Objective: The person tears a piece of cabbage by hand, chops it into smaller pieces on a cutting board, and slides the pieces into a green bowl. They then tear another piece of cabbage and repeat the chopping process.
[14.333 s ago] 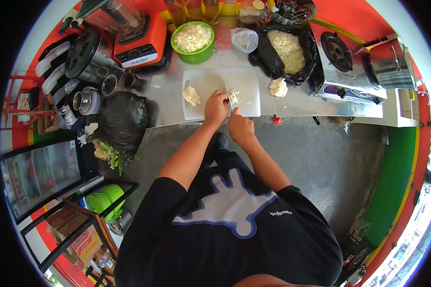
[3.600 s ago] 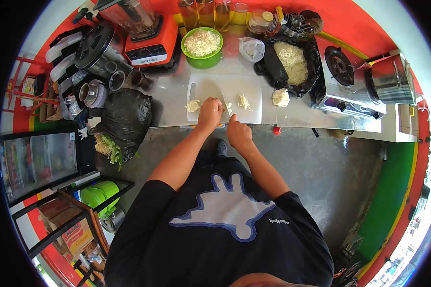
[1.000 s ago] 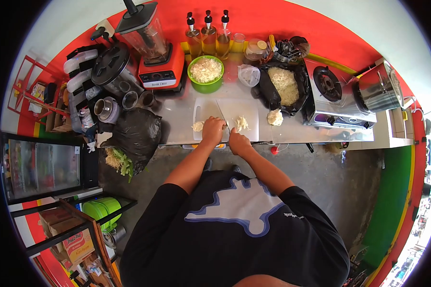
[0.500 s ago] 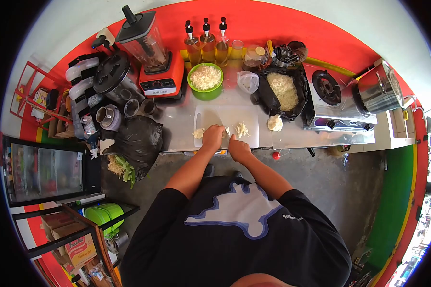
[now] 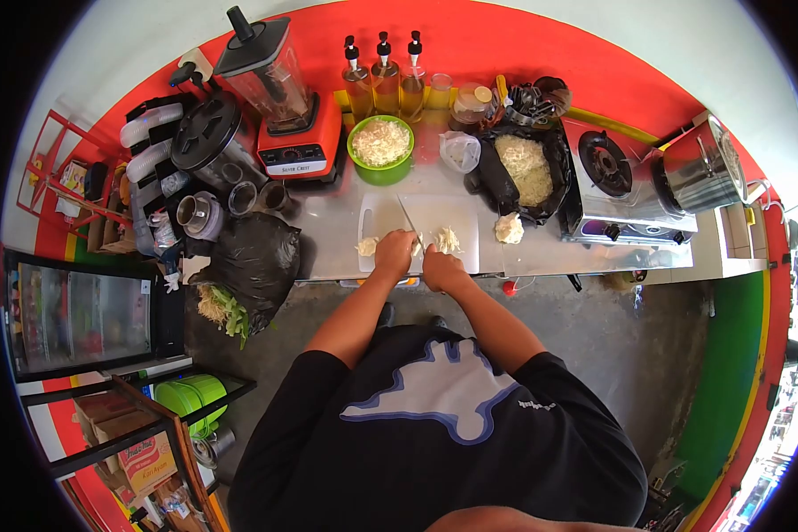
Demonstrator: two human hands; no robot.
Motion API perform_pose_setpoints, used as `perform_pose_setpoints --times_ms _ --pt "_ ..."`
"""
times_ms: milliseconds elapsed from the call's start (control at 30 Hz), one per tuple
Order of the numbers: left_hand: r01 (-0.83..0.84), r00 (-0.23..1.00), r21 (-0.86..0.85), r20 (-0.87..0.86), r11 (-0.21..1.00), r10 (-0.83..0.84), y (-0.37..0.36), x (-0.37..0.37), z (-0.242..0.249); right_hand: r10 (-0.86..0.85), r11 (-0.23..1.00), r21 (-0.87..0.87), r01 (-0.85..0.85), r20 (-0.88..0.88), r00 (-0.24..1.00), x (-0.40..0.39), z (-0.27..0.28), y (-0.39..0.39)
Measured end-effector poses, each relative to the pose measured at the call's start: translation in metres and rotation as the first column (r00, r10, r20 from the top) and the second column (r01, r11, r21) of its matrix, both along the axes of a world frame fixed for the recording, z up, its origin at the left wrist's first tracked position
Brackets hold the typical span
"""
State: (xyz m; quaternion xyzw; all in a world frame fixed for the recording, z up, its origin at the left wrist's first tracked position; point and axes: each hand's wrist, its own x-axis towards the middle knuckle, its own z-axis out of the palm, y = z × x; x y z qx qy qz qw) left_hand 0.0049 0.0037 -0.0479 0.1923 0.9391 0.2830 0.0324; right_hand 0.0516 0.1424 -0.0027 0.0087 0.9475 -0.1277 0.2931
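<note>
Knife (image 5: 406,213) shifted left; shredded heap (image 5: 448,238) bigger, pale, ragged.

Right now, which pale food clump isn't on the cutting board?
The rightmost pale clump, on the metal counter; the others lie on the white cutting board.

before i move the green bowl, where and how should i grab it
Probably by the rim of the green bowl, at its right and front-left, coming from the front. It stands upright with a wide, round rim, heaped with pale shreds; the blender crowds its left and bottles stand behind.
</note>
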Motion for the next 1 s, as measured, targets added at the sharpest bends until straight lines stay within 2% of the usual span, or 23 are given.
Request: perform_pose_setpoints --times_ms 100,267,467,667,767,900,1000 --pt "0.026 0.999 -0.059 -0.019 0.998 -0.027 0.000 0.001 -0.001 0.000 1.000 -0.006 0.000 0.058 0.998 0.002 0.007 -0.002" --pt "-0.023 1.000 0.011 -0.010 1.000 0.023 0.003 -0.001 -0.006 -0.022 1.000 -0.014 0.022 -0.013 1.000 0.008 -0.014 -0.005" --pt "-0.069 0.998 0.072 0.002 0.995 0.069 0.000 0.002 -0.004 0.061 0.998 0.024 -0.062 0.025 0.998 0.002 0.007 0.001" --pt "-0.069 0.998 0.098 -0.006 0.993 0.070 0.000 0.002 -0.009 0.024 0.999 0.022 -0.025 0.015 1.000 0.012 -0.008 -0.003" --pt "-0.052 0.998 0.056 0.033 0.997 0.050 -0.001 0.004 0.000 0.007 1.000 -0.007 -0.007 -0.004 1.000 0.011 -0.017 -0.003" --pt "-0.039 0.996 0.026 0.075 0.999 0.037 -0.003 0.004 0.004 0.059 0.998 -0.019 -0.058 0.020 0.998 0.002 0.002 0.002" --pt "-0.026 1.000 0.025 0.004 0.999 0.026 -0.001 0.004 0.002 0.074 0.997 -0.013 -0.073 0.032 0.997 0.005 0.006 0.004"
